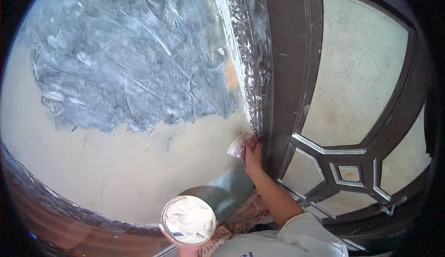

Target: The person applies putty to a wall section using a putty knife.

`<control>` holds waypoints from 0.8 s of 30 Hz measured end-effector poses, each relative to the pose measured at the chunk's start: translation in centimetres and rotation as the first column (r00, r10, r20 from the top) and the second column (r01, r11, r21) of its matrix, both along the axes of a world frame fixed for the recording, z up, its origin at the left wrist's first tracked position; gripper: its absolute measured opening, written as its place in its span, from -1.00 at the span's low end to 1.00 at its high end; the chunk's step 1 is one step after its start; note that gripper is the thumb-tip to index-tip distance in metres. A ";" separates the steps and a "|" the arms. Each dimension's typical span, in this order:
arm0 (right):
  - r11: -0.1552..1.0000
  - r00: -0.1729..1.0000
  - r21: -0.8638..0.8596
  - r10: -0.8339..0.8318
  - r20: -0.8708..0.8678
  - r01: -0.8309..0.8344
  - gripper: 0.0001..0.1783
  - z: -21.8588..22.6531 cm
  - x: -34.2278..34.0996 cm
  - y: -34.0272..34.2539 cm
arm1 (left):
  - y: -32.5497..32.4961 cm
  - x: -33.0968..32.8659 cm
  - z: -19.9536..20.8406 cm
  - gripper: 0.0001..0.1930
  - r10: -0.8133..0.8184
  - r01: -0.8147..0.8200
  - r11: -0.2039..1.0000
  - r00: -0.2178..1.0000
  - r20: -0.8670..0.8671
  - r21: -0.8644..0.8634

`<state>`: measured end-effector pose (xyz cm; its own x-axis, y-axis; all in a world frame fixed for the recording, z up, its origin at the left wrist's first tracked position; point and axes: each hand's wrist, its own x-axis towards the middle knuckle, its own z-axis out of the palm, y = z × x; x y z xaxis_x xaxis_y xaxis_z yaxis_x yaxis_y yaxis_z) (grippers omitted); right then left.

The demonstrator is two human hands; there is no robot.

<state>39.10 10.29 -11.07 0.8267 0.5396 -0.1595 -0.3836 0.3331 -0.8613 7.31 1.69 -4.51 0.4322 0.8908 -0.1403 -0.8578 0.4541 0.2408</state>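
My left hand [187, 249], low in the picture, is closed around the underside of a round tub [167, 235] full of creamy white filler paste [190, 215]. A dark blue smear shows in the paste near the rim. Further up and to the right, my right hand [252, 154] grips a small putty-smeared spreader [237, 147]; its exact shape is blurred. The spreader is at the cream-coated wall [139, 173], close to the corner by a dark wooden frame. Above it, a large rough patch of blue-grey wall [125, 53] has streaks and ragged edges.
Right of the corner stands a dark brown panelled door [282, 72] with pale inset panels [357, 67]. White paste spatters the dark frame strip [252, 62]. A brown skirting edge [55, 206] curves along the lower left. My shadow darkens the wall above the tub.
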 end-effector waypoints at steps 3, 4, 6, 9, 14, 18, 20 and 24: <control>0.992 0.996 -0.102 0.062 -0.069 -0.069 -0.58 -3.1 -1.0 -2.4 | 0.1 -0.2 -1.3 -0.11 -0.030 0.109 0.936 0.972 -0.234 0.336; 0.992 0.995 -0.099 0.073 -0.066 -0.079 -0.58 -3.9 -1.0 -2.5 | 0.1 -0.2 -1.4 -0.13 0.005 0.083 0.930 0.971 -0.240 0.358; 0.990 0.999 -0.135 -0.046 0.012 0.048 -0.62 -5.5 -0.2 -2.8 | 0.2 0.6 -1.2 -0.14 0.009 0.083 0.934 0.967 -0.256 0.346; 0.990 0.981 0.103 -0.109 0.162 0.093 -0.59 -4.7 1.8 -2.4 | 0.2 1.3 -0.4 -0.15 -0.011 0.088 0.949 0.970 -0.244 0.304; 0.960 0.984 0.280 -0.073 0.163 0.025 -0.62 0.2 3.0 -2.6 | 0.1 2.4 0.8 -0.16 -0.114 0.117 0.985 0.993 -0.028 0.123; 0.930 0.972 0.319 0.119 0.205 -0.181 -0.66 4.6 1.8 -4.1 | -0.2 3.0 0.3 -0.17 -0.055 0.092 0.959 0.989 -0.141 0.270; 0.917 0.940 0.263 0.234 0.249 -0.298 -0.65 5.2 1.7 -4.1 | -0.3 3.6 0.9 -0.16 -0.088 0.091 0.977 0.996 -0.027 0.193; 0.834 0.821 0.106 0.498 0.280 -0.542 -0.55 6.6 1.7 -5.1 | -0.6 3.7 0.9 -0.14 -0.060 0.055 0.998 0.985 0.161 0.036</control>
<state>40.81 5.21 -4.49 0.4149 0.8995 0.1366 -0.3397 0.2925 -0.8939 11.05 1.11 -3.65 0.4977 0.8666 -0.0367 -0.8592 0.4983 0.1161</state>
